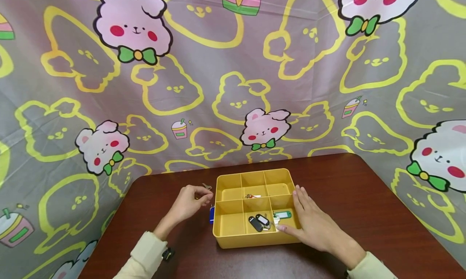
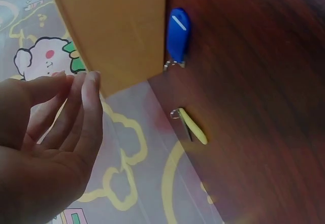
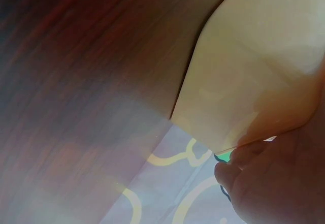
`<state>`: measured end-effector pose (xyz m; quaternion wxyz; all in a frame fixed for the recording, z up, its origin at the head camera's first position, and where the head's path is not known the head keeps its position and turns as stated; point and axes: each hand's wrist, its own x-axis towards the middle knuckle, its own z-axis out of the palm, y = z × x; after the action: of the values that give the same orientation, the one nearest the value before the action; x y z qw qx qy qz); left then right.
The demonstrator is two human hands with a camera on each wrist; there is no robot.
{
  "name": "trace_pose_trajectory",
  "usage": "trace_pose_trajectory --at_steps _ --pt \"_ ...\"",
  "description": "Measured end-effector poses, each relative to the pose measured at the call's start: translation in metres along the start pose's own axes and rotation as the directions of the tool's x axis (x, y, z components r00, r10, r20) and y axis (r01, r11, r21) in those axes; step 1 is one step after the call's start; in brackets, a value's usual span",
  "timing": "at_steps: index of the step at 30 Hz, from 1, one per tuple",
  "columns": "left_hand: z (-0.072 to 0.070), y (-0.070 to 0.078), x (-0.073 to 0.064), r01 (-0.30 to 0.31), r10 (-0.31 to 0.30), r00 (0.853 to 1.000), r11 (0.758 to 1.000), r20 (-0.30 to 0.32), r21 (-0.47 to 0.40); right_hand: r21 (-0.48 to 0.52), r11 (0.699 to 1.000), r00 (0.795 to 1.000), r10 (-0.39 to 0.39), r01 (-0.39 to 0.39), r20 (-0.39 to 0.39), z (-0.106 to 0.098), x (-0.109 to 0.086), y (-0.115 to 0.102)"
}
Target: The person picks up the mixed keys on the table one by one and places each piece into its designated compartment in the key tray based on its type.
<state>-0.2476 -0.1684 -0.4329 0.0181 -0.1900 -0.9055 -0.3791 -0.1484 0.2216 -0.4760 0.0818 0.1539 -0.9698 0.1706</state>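
A yellow six-compartment box [image 1: 240, 241] stands on the table. My left hand [image 1: 191, 202] is just off its left wall, fingers gently bent and thumb near the fingertips, with nothing visible between them. Near that hand, a key with a yellow tag [image 2: 193, 126] and a key with a blue tag [image 2: 178, 35] lie on the table. My right hand [image 1: 316, 226] rests along the box's right wall with straight fingers, its thumb reaching over the front right compartment. Keys with black tags [image 1: 256, 223] lie in the front middle compartment, and a green key tag [image 1: 282, 214] lies in the front right one.
A small key with some red on it [image 1: 253, 196] lies in the back middle compartment. The brown table [image 1: 364, 206] extends on both sides of the box. A patterned cloth [image 1: 225, 89] hangs behind and beside the table.
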Motion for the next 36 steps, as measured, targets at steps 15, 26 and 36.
trace_pose_trajectory --at_steps 15,26,36 --pt "0.014 -0.017 0.002 -0.058 0.052 0.998 0.976 0.034 0.211 0.008 1.000 1.000 0.000 0.000 -0.001 -0.002 0.001 0.000" --pt "0.026 -0.025 0.003 -0.134 0.121 0.991 0.944 0.061 0.302 0.012 1.000 1.000 -0.006 0.006 0.003 -0.002 0.002 0.000" --pt "0.031 -0.032 0.003 -0.120 0.098 0.992 0.925 0.080 0.360 0.000 1.000 1.000 -0.004 0.004 -0.003 -0.002 0.002 0.000"
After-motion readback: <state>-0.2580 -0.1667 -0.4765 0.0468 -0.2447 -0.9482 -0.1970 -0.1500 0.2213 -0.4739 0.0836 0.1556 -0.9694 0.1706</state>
